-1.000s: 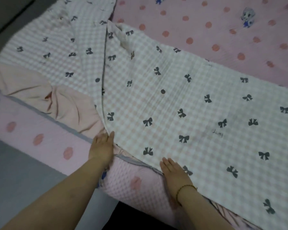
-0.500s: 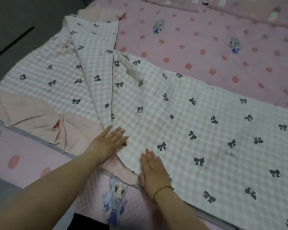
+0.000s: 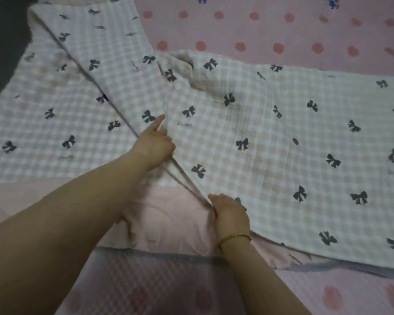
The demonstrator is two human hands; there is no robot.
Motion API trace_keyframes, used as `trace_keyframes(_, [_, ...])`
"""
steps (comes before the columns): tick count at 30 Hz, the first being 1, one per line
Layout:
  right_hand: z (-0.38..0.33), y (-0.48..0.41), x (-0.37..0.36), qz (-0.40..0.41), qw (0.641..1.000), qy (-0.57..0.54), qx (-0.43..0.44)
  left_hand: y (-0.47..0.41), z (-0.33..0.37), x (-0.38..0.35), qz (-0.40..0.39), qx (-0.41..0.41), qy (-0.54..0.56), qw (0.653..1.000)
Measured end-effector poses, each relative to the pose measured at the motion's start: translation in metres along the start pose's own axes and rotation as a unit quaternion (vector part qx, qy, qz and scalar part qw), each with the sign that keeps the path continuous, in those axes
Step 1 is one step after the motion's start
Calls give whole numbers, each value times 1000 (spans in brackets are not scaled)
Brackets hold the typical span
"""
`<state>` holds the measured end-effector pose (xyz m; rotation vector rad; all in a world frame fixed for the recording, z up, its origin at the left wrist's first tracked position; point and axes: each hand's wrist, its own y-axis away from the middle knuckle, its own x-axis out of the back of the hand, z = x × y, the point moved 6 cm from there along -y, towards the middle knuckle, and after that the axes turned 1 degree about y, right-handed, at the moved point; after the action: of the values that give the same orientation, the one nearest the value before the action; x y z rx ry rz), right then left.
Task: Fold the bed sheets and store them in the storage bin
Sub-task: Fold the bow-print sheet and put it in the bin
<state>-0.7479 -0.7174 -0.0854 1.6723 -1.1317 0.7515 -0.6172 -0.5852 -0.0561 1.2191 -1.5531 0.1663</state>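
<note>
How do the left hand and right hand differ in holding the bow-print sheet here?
The left hand sits farther up the folded edge; the right hand is at its near end. The left hand's index finger sticks out straight; the right hand's fingers are all curled. The right hand's wrist bears a gold bracelet; the left hand's is bare. Both grip the same bow-print sheet.

view: head | worn on the person's head | faces forward and down | close over bed sheet (image 3: 282, 144) | single view
</note>
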Motion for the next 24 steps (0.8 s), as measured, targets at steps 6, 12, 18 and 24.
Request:
trace_keyframes(6, [-28,42,20,190,974,34,122,108,-23,-13,239,11,118,964])
trace_keyframes(12, [-29,68,-32,-62,992,85,72,166,58,-86,158,21,154,975])
trace_keyframes(18, [-39,78,-50,-190,973,127,21,170,80,-109,33,37,135,990])
trace_keyframes(24, [-77,75,-47,-202,978,59,0,165,32,-101,113,47,65,990])
